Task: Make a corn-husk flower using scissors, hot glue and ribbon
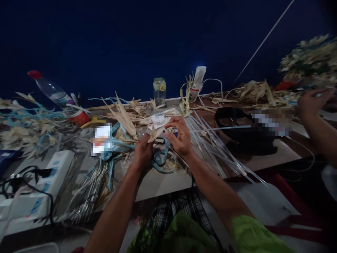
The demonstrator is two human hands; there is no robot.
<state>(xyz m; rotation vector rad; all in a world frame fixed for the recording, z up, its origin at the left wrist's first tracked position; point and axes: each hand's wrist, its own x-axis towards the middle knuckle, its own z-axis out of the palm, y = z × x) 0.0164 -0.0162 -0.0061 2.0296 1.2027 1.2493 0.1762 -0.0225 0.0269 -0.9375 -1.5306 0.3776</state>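
Over the near edge of the table, my left hand (143, 151) is closed around the base of a dried corn husk piece (155, 135) with pale pointed leaves. My right hand (180, 135) is just to its right, thumb and index finger apart and directed at the husk. A light blue strip (166, 149) hangs by the right thumb tip and runs down to a looped coil (159, 158) below the hands. Whether the thumb touches the strip cannot be made out. Behind the hands lies a white tape roll (158, 119) on pale paper.
Clear thin sticks (210, 144) fan out at right, near a black strap-like object (237, 130). Loose husks (123, 119), a glass jar (159, 92), a tilted bottle (52, 89), wire bundle (89, 189) and power strip (50, 182) surround the workspace. Another person's hand (314, 102) is far right.
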